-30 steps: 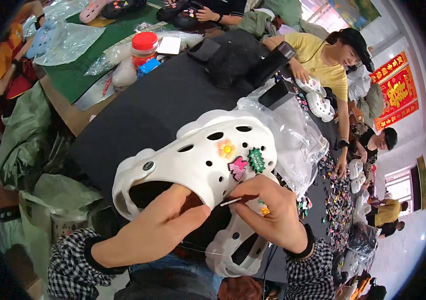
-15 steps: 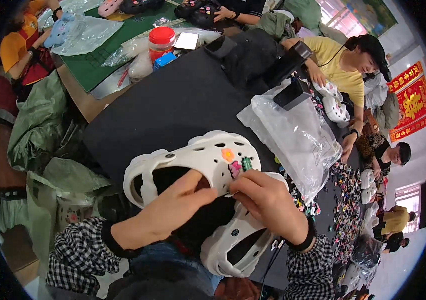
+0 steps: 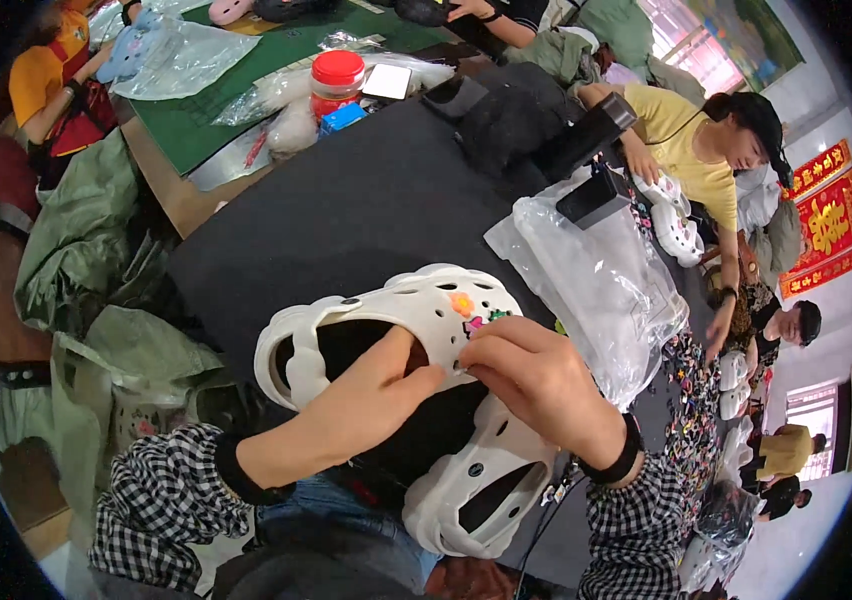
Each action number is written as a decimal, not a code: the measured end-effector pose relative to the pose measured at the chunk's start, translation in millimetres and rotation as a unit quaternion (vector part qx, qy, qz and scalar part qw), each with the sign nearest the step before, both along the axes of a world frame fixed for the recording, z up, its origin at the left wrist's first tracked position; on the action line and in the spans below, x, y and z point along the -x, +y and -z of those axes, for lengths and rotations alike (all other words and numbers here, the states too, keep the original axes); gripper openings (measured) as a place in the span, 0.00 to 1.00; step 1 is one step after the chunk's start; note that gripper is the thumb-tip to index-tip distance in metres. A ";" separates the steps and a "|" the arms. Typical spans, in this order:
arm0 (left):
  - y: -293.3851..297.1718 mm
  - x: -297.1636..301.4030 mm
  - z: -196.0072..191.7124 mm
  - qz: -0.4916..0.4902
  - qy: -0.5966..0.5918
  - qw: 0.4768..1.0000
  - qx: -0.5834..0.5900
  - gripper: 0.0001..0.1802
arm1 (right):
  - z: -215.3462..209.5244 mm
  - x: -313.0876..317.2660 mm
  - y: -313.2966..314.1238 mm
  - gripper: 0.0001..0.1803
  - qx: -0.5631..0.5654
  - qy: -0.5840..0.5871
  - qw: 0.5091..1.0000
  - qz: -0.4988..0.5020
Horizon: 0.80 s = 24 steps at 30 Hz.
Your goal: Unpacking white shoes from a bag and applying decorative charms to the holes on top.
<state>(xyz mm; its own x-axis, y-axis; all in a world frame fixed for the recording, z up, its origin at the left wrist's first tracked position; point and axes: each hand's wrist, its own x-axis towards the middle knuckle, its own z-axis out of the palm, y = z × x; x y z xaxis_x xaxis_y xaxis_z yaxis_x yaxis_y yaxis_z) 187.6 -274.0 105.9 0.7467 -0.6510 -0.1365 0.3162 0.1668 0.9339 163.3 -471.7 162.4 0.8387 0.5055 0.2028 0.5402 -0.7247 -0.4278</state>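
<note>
A white clog (image 3: 416,300) with holes in its upper lies tilted in front of me. An orange flower charm (image 3: 462,303) sits on it, beside a pink charm (image 3: 473,324) and a partly hidden green one (image 3: 498,315). My left hand (image 3: 341,415) grips the clog, its fingers inside the opening and its thumb outside. The fingers of my right hand (image 3: 546,385) are pinched against the side of the upper; whatever is between them is too hidden to name. Under that hand lies a second white clog (image 3: 431,505), its toe covered.
Past the black tabletop (image 3: 296,210) stand a red-lidded jar (image 3: 337,70) and a blue box (image 3: 344,117). A clear plastic bag (image 3: 596,270) lies to the right, near many scattered small charms (image 3: 681,420). A person in yellow (image 3: 711,160) works beyond, by white clogs (image 3: 676,232).
My right fingertips have shifted slightly up against the clog's side, and a small piece that showed at them is now hidden. My left hand keeps its grip. The view has shifted a little.
</note>
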 end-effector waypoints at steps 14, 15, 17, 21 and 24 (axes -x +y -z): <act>4.0 2.6 5.8 0.006 -0.024 1.000 0.011 0.22 | -12.7 -5.7 5.0 0.08 0.095 0.039 0.993 -0.059; 3.9 1.8 7.1 0.025 -0.017 0.999 0.012 0.25 | -13.7 -5.3 4.5 0.08 0.100 0.045 0.992 -0.060; 4.3 1.8 7.0 0.045 -0.011 0.999 0.013 0.28 | -14.4 -7.4 4.6 0.08 0.108 0.055 0.991 -0.060; 4.4 4.6 7.9 0.031 -0.039 0.999 -0.019 0.27 | -10.5 -13.5 8.2 0.06 0.136 0.054 0.988 -0.041; 6.0 3.2 2.4 0.030 -0.039 0.998 -0.043 0.27 | -17.6 -19.3 13.1 0.05 0.168 0.049 0.982 -0.065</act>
